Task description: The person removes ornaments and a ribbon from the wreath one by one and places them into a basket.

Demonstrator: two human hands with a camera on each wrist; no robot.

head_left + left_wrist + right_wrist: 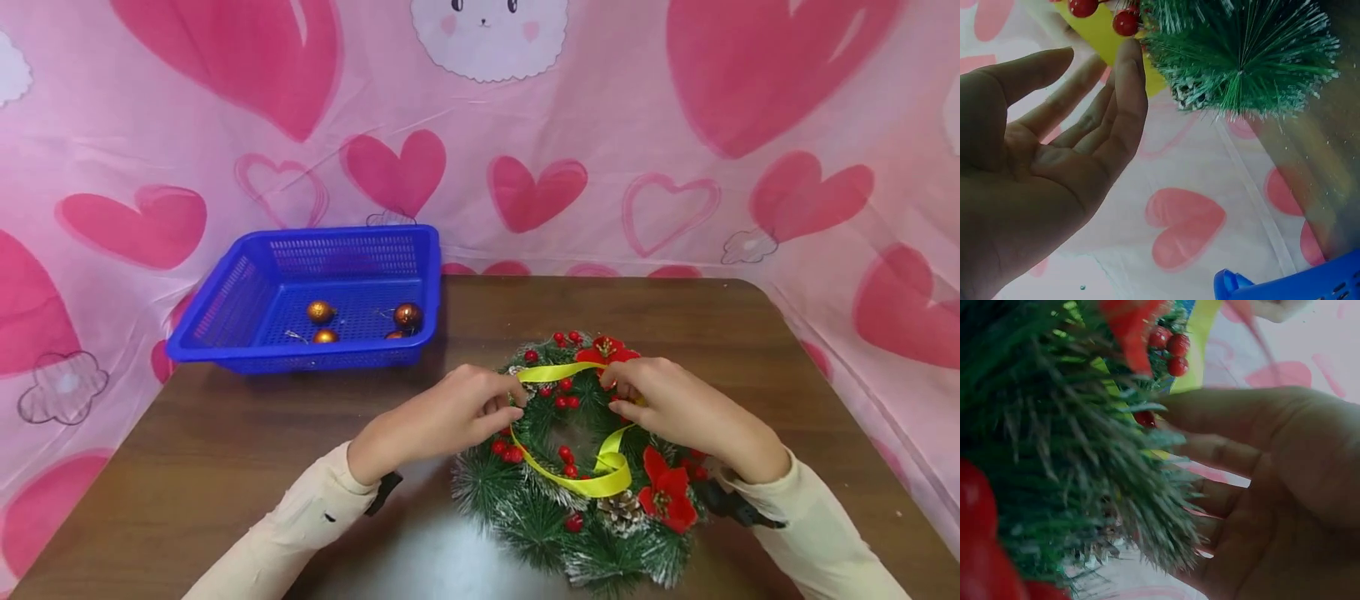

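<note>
A round green wreath lies on the table with red berries, pine cones and red flowers. A loop of yellow ribbon rests along its upper side, with one loose curl at the front. My left hand is at the wreath's left side, its fingertips against or very near the ribbon. In the left wrist view, its thumb stands apart from the bent fingers. At the right side my right hand reaches over the ribbon and a red flower, thumb and forefinger apart. Greenery hides some of its fingertips in the right wrist view.
A blue plastic basket stands at the table's back left with several orange and brown baubles, one a gold-orange bauble. Behind the brown wooden table hangs a pink cloth with hearts.
</note>
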